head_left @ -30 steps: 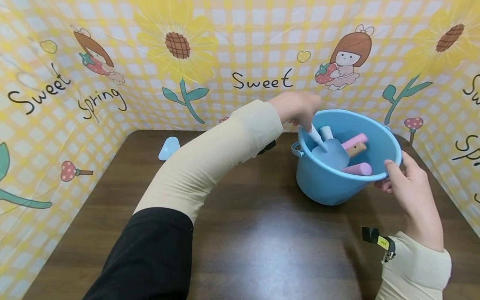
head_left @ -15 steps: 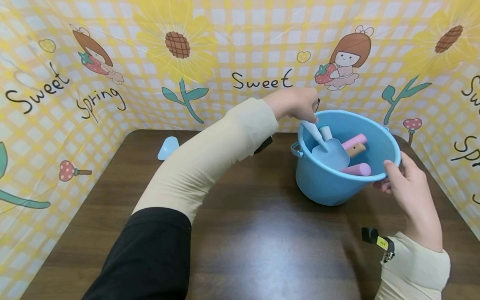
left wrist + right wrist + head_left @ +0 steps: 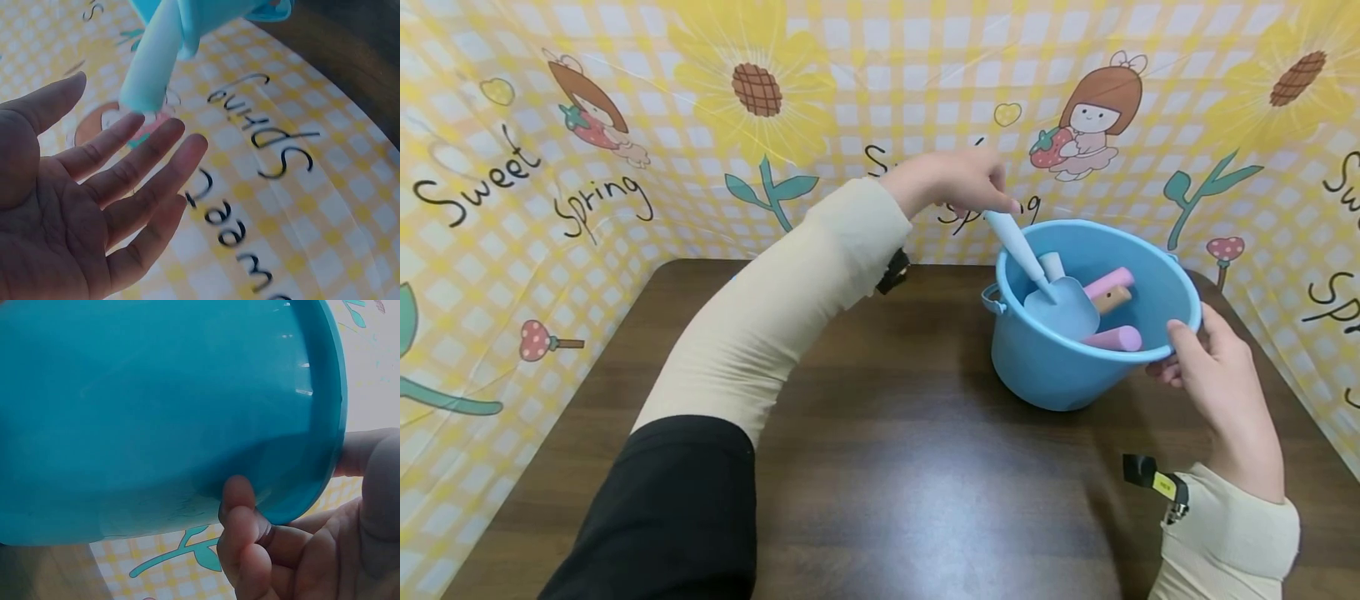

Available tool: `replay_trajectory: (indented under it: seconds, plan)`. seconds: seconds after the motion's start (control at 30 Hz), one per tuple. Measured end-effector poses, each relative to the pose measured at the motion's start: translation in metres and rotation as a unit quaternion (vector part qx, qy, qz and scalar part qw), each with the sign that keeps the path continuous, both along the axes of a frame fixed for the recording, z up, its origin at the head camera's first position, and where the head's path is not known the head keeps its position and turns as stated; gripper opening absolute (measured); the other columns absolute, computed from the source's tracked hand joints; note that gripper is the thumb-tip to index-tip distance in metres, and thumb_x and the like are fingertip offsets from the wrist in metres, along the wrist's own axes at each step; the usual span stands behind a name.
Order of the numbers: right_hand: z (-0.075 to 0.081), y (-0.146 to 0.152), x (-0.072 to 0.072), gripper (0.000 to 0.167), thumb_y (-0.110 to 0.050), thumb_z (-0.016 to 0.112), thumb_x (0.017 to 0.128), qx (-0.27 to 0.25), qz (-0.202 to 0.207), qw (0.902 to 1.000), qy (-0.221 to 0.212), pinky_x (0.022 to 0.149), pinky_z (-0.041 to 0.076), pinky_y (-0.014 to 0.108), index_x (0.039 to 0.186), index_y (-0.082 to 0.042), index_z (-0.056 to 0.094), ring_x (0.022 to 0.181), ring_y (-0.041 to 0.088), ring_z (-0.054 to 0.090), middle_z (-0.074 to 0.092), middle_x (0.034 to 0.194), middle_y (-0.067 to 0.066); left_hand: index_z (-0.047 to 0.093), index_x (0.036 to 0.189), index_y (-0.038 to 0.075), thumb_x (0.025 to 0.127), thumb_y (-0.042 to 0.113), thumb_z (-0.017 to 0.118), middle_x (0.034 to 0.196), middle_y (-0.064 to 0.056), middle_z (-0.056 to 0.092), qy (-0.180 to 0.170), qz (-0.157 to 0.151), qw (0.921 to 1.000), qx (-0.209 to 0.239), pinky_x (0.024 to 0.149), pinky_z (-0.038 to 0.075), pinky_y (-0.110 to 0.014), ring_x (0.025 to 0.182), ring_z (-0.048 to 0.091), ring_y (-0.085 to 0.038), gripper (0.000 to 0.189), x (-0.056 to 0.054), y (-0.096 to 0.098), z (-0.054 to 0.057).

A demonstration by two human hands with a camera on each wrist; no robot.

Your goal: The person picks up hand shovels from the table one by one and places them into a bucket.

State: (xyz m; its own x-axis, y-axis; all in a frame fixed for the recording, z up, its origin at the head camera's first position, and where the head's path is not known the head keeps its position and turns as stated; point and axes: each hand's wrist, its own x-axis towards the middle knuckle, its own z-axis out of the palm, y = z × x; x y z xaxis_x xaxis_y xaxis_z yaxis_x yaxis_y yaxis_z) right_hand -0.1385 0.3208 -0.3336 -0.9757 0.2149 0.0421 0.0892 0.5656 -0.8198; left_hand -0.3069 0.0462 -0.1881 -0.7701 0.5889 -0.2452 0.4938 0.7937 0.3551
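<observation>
A blue bucket (image 3: 1060, 383) stands on the brown table, seen at the right of the head view. Inside it lies a toy shovel with a blue blade (image 3: 1063, 310), its pale handle (image 3: 1017, 250) leaning out over the left rim. Just off the handle's end is my left hand (image 3: 958, 182); in the left wrist view its fingers (image 3: 134, 190) are spread and hold nothing. My right hand (image 3: 1225, 379) grips the bucket's rim at the right, thumb on the edge and fingers (image 3: 240, 512) against the outer wall.
Within the bucket also lie pink handles (image 3: 1116, 338), a tan piece (image 3: 1112, 298) and a pale blue end (image 3: 1052, 265). A bail loop (image 3: 994, 302) sticks out on its left. Patterned yellow cloth (image 3: 910, 75) surrounds the table (image 3: 910, 450) at the back and sides.
My left hand has let go of the shovel's handle and moved up and left. The sleeve now covers the light blue piece at the table's back left. My right hand has stayed put.
</observation>
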Motion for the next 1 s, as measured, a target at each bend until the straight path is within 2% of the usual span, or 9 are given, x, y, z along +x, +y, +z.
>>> replay_trajectory:
  seconds: [0.03, 0.13, 0.27, 0.37, 0.53, 0.63, 0.8, 1.0]
  plan:
    - [0.000, 0.000, 0.000, 0.060, -0.032, 0.037, 0.106, 0.000, 0.001, 1.0000, 0.000, 0.059, 0.052, 0.015, 0.153, 0.002, 0.024, 0.061, 0.001, 0.062, 0.059, 0.068, -0.019, 0.059, 0.110, 0.013, 0.101, 0.044, 0.051, 0.096, 0.001, 0.052, -0.012, 0.008, 0.9999, 0.003, 0.058, 0.035, -0.021, 0.070, 0.051, -0.011, 0.034, 0.000, -0.006, 0.002]
    - [0.000, 0.000, 0.000, 0.060, -0.032, 0.036, 0.106, 0.000, 0.004, 1.0000, 0.001, 0.059, 0.051, 0.014, 0.153, 0.003, 0.023, 0.061, 0.001, 0.062, 0.059, 0.068, -0.019, 0.057, 0.122, 0.014, 0.101, 0.048, 0.050, 0.105, 0.001, 0.057, -0.045, 0.030, 0.9983, 0.023, 0.066, 0.039, -0.024, 0.085, 0.060, -0.014, 0.041, -0.001, -0.027, 0.006]
    - [0.000, -0.001, -0.001, 0.060, -0.032, 0.036, 0.106, 0.001, 0.007, 1.0000, 0.004, 0.059, 0.051, 0.014, 0.153, 0.003, 0.024, 0.061, 0.001, 0.062, 0.059, 0.068, -0.019, 0.055, 0.128, 0.017, 0.101, 0.052, 0.047, 0.119, 0.000, 0.061, -0.088, 0.064, 0.9913, 0.074, 0.091, 0.048, -0.035, 0.105, 0.065, -0.015, 0.045, -0.002, -0.060, 0.007]
    - [0.001, -0.002, -0.001, 0.059, -0.032, 0.036, 0.106, 0.001, 0.007, 1.0000, 0.004, 0.059, 0.051, 0.014, 0.153, 0.003, 0.024, 0.061, 0.001, 0.062, 0.059, 0.068, -0.019, 0.053, 0.136, 0.018, 0.103, 0.051, 0.044, 0.128, -0.002, 0.061, -0.114, 0.079, 0.9842, 0.110, 0.104, 0.047, -0.043, 0.113, 0.065, -0.017, 0.048, -0.002, -0.085, 0.004]
    - [0.002, -0.002, -0.001, 0.060, -0.032, 0.036, 0.106, 0.003, 0.007, 1.0000, -0.002, 0.059, 0.051, 0.014, 0.154, 0.002, 0.023, 0.062, 0.001, 0.062, 0.059, 0.069, -0.019, 0.048, 0.145, 0.018, 0.104, 0.049, 0.042, 0.136, -0.006, 0.059, -0.149, 0.105, 0.9733, 0.139, 0.111, 0.041, -0.048, 0.120, 0.062, -0.020, 0.052, 0.000, -0.126, -0.003]
    - [0.002, -0.002, 0.000, 0.060, -0.033, 0.036, 0.106, 0.003, 0.006, 1.0000, -0.006, 0.060, 0.051, 0.014, 0.154, 0.001, 0.022, 0.062, 0.001, 0.062, 0.059, 0.069, -0.020, 0.047, 0.144, 0.016, 0.104, 0.050, 0.042, 0.137, -0.007, 0.058, -0.158, 0.135, 0.9656, 0.156, 0.112, 0.040, -0.048, 0.123, 0.061, -0.021, 0.053, 0.002, -0.148, -0.008]
    - [0.002, -0.002, 0.001, 0.059, -0.032, 0.036, 0.106, -0.001, 0.003, 1.0000, -0.007, 0.060, 0.051, 0.015, 0.153, 0.002, 0.024, 0.062, 0.002, 0.062, 0.060, 0.068, -0.018, 0.046, 0.145, 0.014, 0.103, 0.052, 0.041, 0.134, -0.007, 0.061, -0.169, 0.189, 0.9491, 0.187, 0.104, 0.044, -0.044, 0.122, 0.062, -0.023, 0.057, 0.004, -0.186, -0.023]
    - [0.001, -0.002, 0.001, 0.055, -0.031, 0.036, 0.106, -0.002, 0.000, 1.0000, -0.002, 0.059, 0.051, 0.016, 0.150, 0.002, 0.028, 0.061, 0.003, 0.061, 0.059, 0.067, -0.017, 0.044, 0.143, 0.014, 0.101, 0.060, 0.036, 0.121, 0.003, 0.067, -0.226, 0.225, 0.9163, 0.242, 0.106, 0.042, -0.043, 0.115, 0.066, -0.015, 0.063, 0.004, -0.230, -0.046]
